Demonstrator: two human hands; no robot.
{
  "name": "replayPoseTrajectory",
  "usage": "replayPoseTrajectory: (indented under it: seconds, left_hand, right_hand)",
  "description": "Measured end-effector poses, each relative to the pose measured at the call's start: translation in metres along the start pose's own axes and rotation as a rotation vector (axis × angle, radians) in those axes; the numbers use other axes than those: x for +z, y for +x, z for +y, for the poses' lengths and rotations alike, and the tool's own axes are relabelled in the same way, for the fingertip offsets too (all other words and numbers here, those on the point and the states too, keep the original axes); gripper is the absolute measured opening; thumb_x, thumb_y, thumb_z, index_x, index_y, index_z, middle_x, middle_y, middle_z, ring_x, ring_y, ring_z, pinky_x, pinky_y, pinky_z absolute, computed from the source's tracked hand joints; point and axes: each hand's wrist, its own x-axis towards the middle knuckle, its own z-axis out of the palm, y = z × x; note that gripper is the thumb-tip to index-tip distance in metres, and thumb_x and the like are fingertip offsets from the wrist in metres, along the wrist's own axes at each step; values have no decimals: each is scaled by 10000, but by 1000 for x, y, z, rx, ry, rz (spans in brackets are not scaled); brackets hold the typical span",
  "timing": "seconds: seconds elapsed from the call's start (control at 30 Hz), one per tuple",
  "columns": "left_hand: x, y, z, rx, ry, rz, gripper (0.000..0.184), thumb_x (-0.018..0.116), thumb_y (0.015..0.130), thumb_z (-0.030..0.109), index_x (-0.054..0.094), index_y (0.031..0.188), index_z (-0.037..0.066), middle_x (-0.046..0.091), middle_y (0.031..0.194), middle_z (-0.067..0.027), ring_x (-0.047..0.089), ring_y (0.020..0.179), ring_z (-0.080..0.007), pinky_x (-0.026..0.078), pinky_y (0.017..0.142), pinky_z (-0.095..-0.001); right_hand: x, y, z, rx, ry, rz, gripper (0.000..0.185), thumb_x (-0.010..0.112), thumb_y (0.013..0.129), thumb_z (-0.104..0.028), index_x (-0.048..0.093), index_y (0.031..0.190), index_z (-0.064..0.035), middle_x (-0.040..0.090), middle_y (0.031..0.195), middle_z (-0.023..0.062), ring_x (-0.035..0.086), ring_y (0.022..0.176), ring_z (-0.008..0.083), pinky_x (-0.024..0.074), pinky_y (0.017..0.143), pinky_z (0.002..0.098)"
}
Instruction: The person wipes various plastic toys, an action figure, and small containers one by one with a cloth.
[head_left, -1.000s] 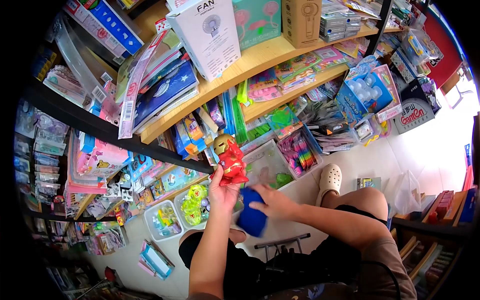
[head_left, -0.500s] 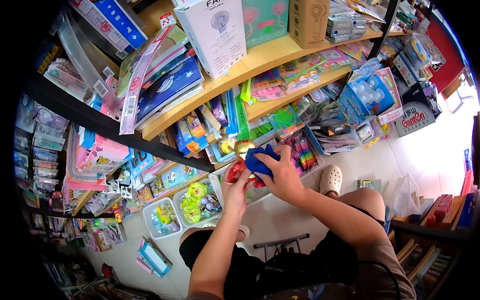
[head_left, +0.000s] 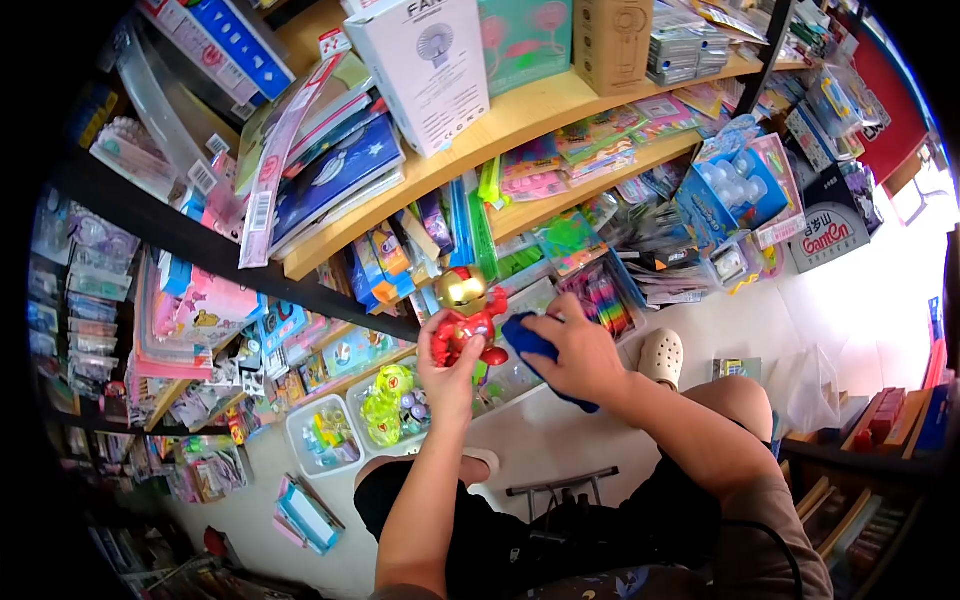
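Note:
A red toy figure with a shiny gold face is gripped in my left hand, tilted with its head toward the shelf. My fingers and thumb wrap round its body and hide part of it. Just to the right, my right hand bunches a dark blue cloth, part of which hangs down below the palm. Cloth and figure are apart. Under both hands sits a clear plastic bin on the floor.
Wooden shelves packed with stationery stand in front, carrying a white fan box. Below are a bin of yellow-green toys and a white bin of small toys. A blue box stands at right. A folding stool's bar shows between my legs.
The blue cloth has come away from the toy figure, moving right and slightly down with my right hand. My left hand has shifted a little left, and the figure's red body now shows.

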Motion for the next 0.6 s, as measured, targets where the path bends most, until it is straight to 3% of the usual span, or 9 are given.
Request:
replayPoseTrajectory:
  seconds: [0.23,0.33,0.4,0.47,0.6]
  left_hand:
    - [14,-11,-11,85,131,-224,566,624,791,-30,360,1287,38,516,1152,-103,528,1029,-161,427,887,-281]
    - [11,-7,-20,111,305,-253,619,624,752,-35,346,1299,45,539,1146,-146,557,1032,-228,444,875,-315]
    - [7,-11,-22,162,612,-306,688,658,674,-32,364,1293,32,543,1141,-176,556,1038,-299,435,873,-336]
    - [7,-10,-26,227,588,-280,648,641,700,-56,371,1282,38,549,1132,-161,566,1022,-264,449,867,-323]
    - [18,-12,-9,46,205,-187,563,596,746,-102,372,1248,25,525,1130,-121,555,999,-183,447,876,-289]
  right_hand:
    - [6,5,-2,62,61,147,349,702,695,-162,600,1024,-103,472,995,152,588,754,331,498,614,390]
    - [8,2,-8,-59,-34,132,344,709,665,-141,611,993,-104,469,996,150,588,757,320,497,599,384]
    - [11,-1,-15,-199,-82,115,356,715,639,-126,616,980,-108,470,991,149,588,755,317,497,594,383]
    - [15,0,-13,-122,-27,156,344,724,604,-130,592,921,-122,472,981,137,589,733,328,500,595,395]
    - [19,11,0,35,82,239,318,715,626,-122,598,920,-104,497,950,127,585,745,327,495,614,398]
